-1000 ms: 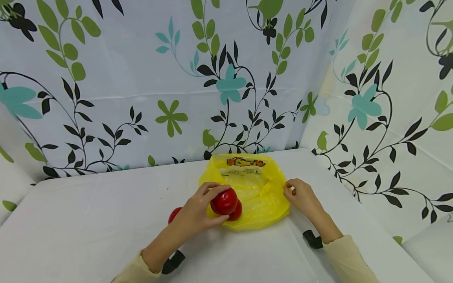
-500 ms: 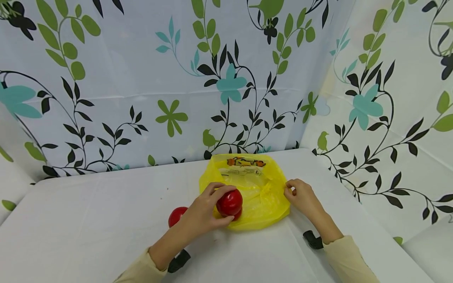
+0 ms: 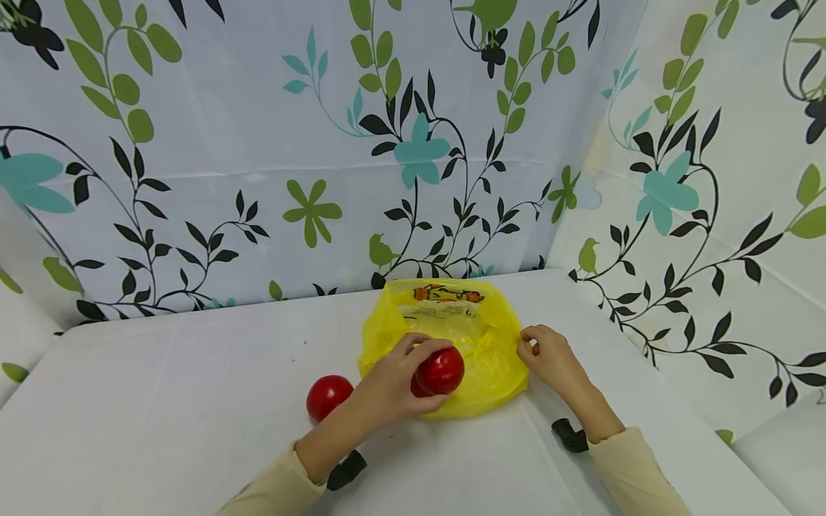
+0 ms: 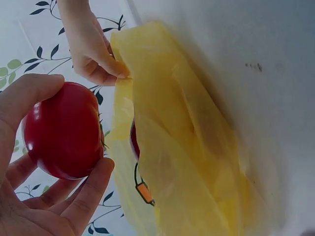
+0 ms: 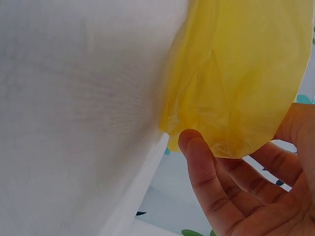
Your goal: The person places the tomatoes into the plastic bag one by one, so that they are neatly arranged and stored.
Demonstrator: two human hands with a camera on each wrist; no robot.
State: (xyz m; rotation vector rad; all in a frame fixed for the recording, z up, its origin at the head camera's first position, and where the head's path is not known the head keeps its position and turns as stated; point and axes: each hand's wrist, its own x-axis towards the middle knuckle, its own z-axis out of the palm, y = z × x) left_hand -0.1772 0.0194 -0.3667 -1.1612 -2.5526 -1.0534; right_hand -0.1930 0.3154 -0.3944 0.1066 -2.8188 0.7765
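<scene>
My left hand (image 3: 396, 383) grips a shiny red tomato (image 3: 442, 370) between thumb and fingers, over the near part of a yellow plastic bag (image 3: 497, 373). In the left wrist view the tomato (image 4: 64, 130) is held beside the bag's opening, and a sliver of another red tomato (image 4: 134, 140) shows inside the bag. A further tomato (image 3: 329, 398) lies on the table left of the bag, partly behind my left forearm. My right hand (image 3: 548, 358) pinches the bag's right edge; the right wrist view shows thumb and fingers at the yellow plastic (image 5: 236, 88).
A white cloth-covered table (image 3: 193, 401) spreads under everything. Behind it and on the right stand patterned curtains (image 3: 245, 129) with leaves and flowers. Black wrist straps (image 3: 571, 436) sit below both wrists. Dark print (image 3: 448, 294) marks the bag's far inner side.
My left hand has moved to the right with the tomato, farther over the bag. More of the tomato on the table now shows. The right hand has stayed at the bag's edge.
</scene>
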